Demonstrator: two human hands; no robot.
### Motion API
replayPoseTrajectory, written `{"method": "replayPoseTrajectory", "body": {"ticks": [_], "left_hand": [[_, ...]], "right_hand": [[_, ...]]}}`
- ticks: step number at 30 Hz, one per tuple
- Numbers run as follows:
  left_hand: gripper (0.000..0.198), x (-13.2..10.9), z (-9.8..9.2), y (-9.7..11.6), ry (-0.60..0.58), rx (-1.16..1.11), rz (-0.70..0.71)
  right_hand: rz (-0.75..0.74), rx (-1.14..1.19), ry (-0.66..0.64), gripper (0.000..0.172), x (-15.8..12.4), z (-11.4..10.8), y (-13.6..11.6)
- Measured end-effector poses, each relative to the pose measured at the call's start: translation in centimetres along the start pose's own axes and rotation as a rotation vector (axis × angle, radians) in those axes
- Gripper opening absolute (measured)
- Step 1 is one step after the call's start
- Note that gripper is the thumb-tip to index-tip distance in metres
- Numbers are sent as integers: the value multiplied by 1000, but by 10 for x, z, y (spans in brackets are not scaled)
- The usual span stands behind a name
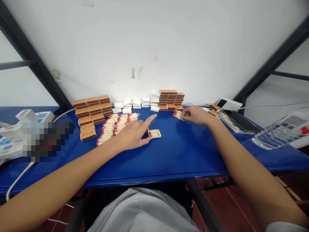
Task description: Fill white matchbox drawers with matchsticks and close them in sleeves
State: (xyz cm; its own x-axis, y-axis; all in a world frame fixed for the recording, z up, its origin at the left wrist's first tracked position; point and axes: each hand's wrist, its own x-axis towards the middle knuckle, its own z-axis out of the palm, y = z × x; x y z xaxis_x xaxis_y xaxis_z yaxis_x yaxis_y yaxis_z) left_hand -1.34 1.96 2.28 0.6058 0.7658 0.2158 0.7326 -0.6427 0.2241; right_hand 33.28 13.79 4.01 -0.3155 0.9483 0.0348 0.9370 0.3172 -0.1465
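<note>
A small white matchbox tray (155, 133) with some red-tipped matches in it lies on the blue table. My left hand (135, 133) is at its left end, thumb and curled fingers about that end, the index finger stretched out above. To the right, my right hand (195, 114) has its fingertips pinched together at a small pile of matches (178, 114); how many it grips is hidden. Wide rows of loose matches (108, 129) lie left of my left hand, partly covered by it.
Orange-brown matchboxes (91, 111) are stacked at the left, with another stack (171, 98) by the wall. White trays (136, 103) stand between them. A power strip (45, 116) and cables sit far left. A plastic bottle (282, 130) and a white device (229, 104) are at the right.
</note>
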Motion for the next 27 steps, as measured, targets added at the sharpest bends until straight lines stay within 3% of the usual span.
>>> {"method": "replayPoseTrajectory", "body": {"ticks": [8,22,27], "left_hand": [[91,1,2,-1,-8,47,4],[89,0,0,0,-9,29,0],[90,0,2,-1,-2,30,-6]], "right_hand": [[-25,35,-100,16,4,8,0],[-65,72,-112,17,5,10,4],[-194,224,-82,28,-6,6,-20]]}}
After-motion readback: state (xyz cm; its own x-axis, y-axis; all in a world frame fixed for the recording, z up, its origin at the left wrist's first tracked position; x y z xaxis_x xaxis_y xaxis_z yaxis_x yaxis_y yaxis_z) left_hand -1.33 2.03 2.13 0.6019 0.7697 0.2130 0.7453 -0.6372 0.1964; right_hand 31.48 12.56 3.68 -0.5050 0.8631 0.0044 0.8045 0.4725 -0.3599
